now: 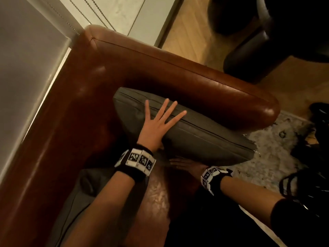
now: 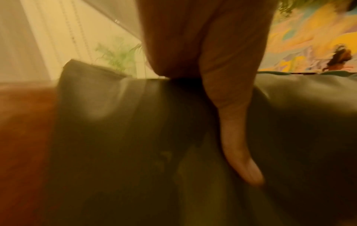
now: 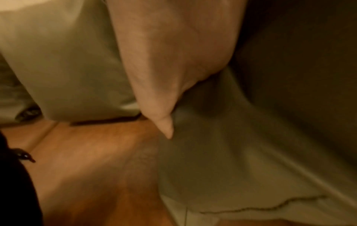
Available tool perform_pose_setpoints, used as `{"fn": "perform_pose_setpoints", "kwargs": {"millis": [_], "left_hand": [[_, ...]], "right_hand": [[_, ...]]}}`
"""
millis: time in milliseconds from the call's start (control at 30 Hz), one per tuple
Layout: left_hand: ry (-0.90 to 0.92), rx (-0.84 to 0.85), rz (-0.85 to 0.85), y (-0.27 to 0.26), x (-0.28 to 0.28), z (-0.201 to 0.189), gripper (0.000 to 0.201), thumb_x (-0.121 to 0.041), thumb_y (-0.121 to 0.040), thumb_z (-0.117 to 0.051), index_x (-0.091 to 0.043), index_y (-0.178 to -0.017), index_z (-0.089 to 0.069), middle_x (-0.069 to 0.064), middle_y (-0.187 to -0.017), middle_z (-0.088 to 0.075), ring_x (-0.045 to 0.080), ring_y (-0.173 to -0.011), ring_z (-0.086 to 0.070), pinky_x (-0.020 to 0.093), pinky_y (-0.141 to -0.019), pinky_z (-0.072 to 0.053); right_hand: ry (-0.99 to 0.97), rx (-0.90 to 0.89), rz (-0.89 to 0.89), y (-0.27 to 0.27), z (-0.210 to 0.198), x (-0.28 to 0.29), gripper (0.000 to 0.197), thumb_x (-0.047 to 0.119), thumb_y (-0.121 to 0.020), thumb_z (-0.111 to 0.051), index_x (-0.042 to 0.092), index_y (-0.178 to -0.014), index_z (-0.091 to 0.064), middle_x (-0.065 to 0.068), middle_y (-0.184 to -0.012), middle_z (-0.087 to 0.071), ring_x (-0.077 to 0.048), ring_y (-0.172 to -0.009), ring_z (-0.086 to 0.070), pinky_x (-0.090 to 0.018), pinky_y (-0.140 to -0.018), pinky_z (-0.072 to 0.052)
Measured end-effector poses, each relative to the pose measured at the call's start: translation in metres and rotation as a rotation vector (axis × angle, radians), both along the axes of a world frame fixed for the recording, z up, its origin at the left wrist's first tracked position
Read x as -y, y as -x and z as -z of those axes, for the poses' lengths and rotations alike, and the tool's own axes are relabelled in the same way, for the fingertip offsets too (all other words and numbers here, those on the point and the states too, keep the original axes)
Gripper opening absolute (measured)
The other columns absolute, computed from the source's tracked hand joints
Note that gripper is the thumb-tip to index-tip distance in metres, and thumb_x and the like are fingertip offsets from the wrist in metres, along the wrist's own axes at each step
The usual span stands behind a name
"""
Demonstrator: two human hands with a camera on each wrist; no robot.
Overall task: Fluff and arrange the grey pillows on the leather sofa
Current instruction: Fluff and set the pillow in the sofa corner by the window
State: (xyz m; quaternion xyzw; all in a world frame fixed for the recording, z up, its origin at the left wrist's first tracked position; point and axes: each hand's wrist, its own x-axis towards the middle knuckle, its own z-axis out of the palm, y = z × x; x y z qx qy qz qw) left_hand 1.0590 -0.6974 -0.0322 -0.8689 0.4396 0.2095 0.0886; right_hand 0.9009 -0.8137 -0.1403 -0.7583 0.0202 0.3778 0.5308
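Observation:
A grey pillow stands on edge on the brown leather sofa, leaning along its armrest. My left hand lies flat on the pillow's upper side near the seam, fingers straight and spread. The left wrist view shows the thumb pressed against the grey fabric. My right hand is low in shadow against the pillow's near face; its fingers look straight. In the right wrist view its thumb rests on the pillow above the seat. A second grey pillow lies under my left forearm.
Window blinds with hanging cords run behind the sofa back. A dark rounded piece of furniture stands on the wood floor beyond the armrest. A patterned rug and black items lie to the right.

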Motion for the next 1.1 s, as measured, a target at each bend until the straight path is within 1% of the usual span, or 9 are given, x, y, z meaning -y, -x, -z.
{"fn": "perform_pose_setpoints", "kwargs": {"millis": [67,167,233,333,467,600,767,933,1100], "left_hand": [[-0.085,-0.075,0.043,-0.016,0.023,-0.007,0.142,-0.041,-0.048,-0.085,-0.035,-0.142,0.022,0.003,-0.158,0.008,0.028,-0.146,0.009,0.065,-0.106,0.014],[-0.164,-0.101,0.11,-0.027,0.055,-0.011,0.131,-0.034,-0.056,-0.084,-0.033,-0.145,0.012,0.004,-0.158,0.0,0.026,-0.146,0.004,0.062,-0.112,0.01],[-0.152,-0.112,0.086,-0.029,0.061,-0.009,0.13,-0.031,-0.053,-0.085,-0.033,-0.146,0.006,0.004,-0.156,-0.007,0.026,-0.146,-0.002,0.063,-0.113,0.004],[-0.137,-0.132,0.045,-0.026,0.056,-0.007,0.131,-0.031,-0.048,-0.088,-0.034,-0.145,-0.001,0.001,-0.148,-0.022,0.026,-0.14,-0.019,0.064,-0.113,-0.007],[-0.114,-0.103,0.017,-0.007,0.046,-0.008,0.105,-0.026,-0.062,-0.081,-0.029,-0.143,-0.014,0.0,-0.144,-0.027,0.025,-0.134,-0.026,0.063,-0.111,-0.017],[-0.108,-0.085,-0.02,0.015,0.025,-0.016,0.079,-0.023,-0.076,-0.067,-0.03,-0.14,-0.022,0.0,-0.142,-0.032,0.026,-0.132,-0.029,0.066,-0.107,-0.018],[0.041,0.066,-0.044,0.046,0.003,-0.022,0.083,-0.016,-0.058,-0.078,-0.03,-0.13,-0.039,0.001,-0.125,-0.049,0.026,-0.115,-0.048,0.066,-0.1,-0.03],[-0.111,-0.008,-0.133,0.053,-0.007,-0.005,0.108,-0.037,-0.062,-0.079,-0.036,-0.143,-0.008,-0.002,-0.152,-0.022,0.022,-0.142,-0.02,0.071,-0.106,-0.004],[-0.141,-0.107,-0.387,0.041,-0.035,-0.012,0.134,-0.059,-0.049,-0.078,-0.044,-0.139,0.019,0.001,-0.158,0.01,0.028,-0.145,0.016,0.079,-0.097,0.005]], "right_hand": [[0.32,0.419,-0.45,0.013,-0.018,0.017,0.058,0.036,-0.088,-0.052,0.011,-0.138,-0.036,-0.004,-0.146,-0.035,-0.017,-0.139,-0.029,-0.027,-0.117,-0.008],[0.606,0.568,-0.765,0.019,-0.039,0.024,0.042,0.021,-0.085,-0.037,0.024,-0.117,-0.065,0.006,-0.129,-0.06,-0.011,-0.12,-0.054,-0.035,-0.111,-0.019],[0.69,0.688,-0.478,0.023,-0.072,0.036,0.047,0.034,-0.081,-0.047,0.032,-0.128,-0.052,0.005,-0.129,-0.052,-0.018,-0.116,-0.048,-0.041,-0.096,-0.029],[0.955,0.551,0.02,-0.001,-0.106,0.076,0.096,0.068,-0.063,-0.062,0.028,-0.144,-0.029,-0.006,-0.138,-0.036,-0.026,-0.13,-0.032,-0.051,-0.101,-0.024],[0.88,0.179,0.066,-0.03,-0.109,0.092,0.134,0.071,-0.045,-0.072,0.028,-0.148,0.001,-0.013,-0.15,-0.024,-0.031,-0.138,-0.027,-0.055,-0.109,-0.023],[0.886,0.242,-0.025,-0.031,-0.109,0.072,0.097,0.054,-0.061,-0.074,0.03,-0.141,-0.025,-0.001,-0.126,-0.055,-0.027,-0.112,-0.053,-0.041,-0.089,-0.04],[0.971,0.521,0.036,-0.002,-0.115,0.065,0.082,0.045,-0.049,-0.083,0.023,-0.122,-0.053,-0.002,-0.094,-0.066,-0.027,-0.08,-0.063,-0.038,-0.066,-0.049],[0.997,0.34,-0.066,-0.003,-0.108,0.045,0.116,0.056,-0.033,-0.085,0.02,-0.134,-0.042,-0.009,-0.104,-0.064,-0.03,-0.088,-0.061,-0.043,-0.074,-0.049],[0.932,0.281,0.084,0.017,-0.12,0.066,0.111,0.08,-0.057,-0.056,0.033,-0.147,-0.011,-0.007,-0.14,-0.043,-0.032,-0.13,-0.04,-0.059,-0.101,-0.028]]}}
